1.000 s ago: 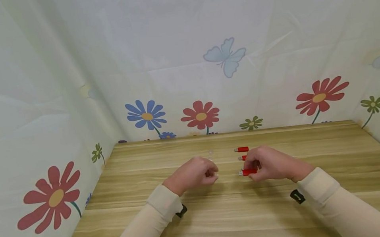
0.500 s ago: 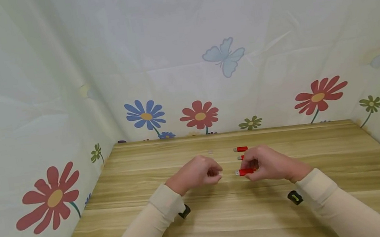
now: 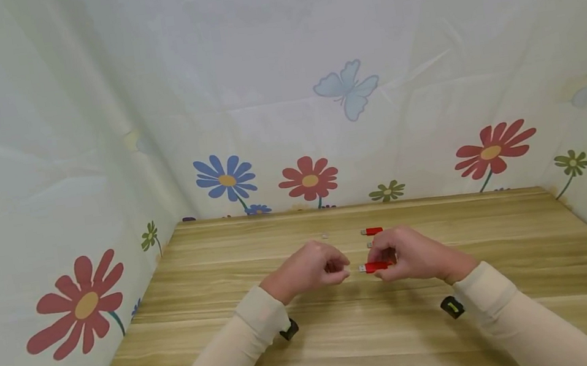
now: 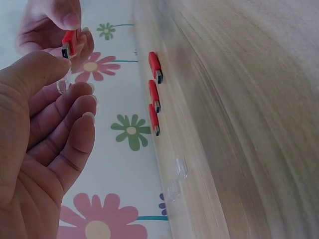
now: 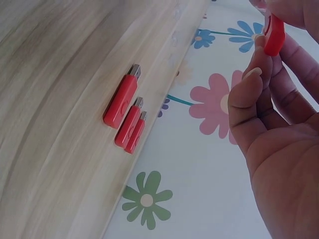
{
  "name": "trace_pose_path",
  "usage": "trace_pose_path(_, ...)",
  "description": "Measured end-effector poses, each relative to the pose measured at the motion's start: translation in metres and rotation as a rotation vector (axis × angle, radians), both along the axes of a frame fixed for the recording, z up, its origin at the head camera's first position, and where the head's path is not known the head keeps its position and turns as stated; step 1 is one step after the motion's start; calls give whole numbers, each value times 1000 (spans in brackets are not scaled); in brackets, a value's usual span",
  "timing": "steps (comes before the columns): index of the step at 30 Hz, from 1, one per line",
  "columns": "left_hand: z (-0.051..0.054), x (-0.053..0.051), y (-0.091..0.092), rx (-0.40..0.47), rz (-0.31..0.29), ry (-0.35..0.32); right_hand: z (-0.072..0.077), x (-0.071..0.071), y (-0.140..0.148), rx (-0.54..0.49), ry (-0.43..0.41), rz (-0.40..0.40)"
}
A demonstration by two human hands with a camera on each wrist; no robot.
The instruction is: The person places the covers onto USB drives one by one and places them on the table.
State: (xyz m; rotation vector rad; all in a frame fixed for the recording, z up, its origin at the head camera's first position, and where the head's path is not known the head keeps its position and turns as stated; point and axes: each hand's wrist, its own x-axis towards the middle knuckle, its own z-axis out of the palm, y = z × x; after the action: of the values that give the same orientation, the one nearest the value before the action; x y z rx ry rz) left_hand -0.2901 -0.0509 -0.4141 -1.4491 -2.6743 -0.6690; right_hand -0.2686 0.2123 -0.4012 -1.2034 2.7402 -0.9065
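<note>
My right hand [image 3: 417, 255] pinches a red USB flash drive [image 3: 376, 267] just above the table, its metal plug pointing left. Opposite it, my left hand [image 3: 307, 269] pinches a small clear plastic cap [image 4: 63, 85] between thumb and index finger. In the left wrist view the cap sits right by the plug [image 4: 65, 52]; whether they touch I cannot tell. Three more red flash drives [image 5: 120, 102] lie side by side on the table, plugs bare; in the head view my right hand hides part of them.
Two clear caps [image 4: 181, 169] lie on the wooden table [image 3: 349, 349], left of the loose drives and near the back edge. A flower-printed sheet [image 3: 259, 88] rises behind the table and at both sides.
My left hand has moved a little right with the cap. The right hand has shifted slightly left with the flash drive, so the gap between the hands has narrowed.
</note>
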Motion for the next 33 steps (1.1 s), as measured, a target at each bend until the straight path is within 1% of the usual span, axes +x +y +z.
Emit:
trace_pose_path(5,-1,1,1,5,-14,2,0,0,-1,-3,-8,-1)
trace_pose_path(11,-5,-1,4,11,-27,15,1,1,-3,-1,-6,8)
trace_pose_path(16,-6,0,6,5,-20,18,1,1,-5,2,-12,14)
trace_pose_path(23,-5,1,6,5,-11,6,0,0,-6,5,-23,7)
trace_pose_path(33,-10,-1,8,26,-16,-8,-1,1,-7,-7,-45,15)
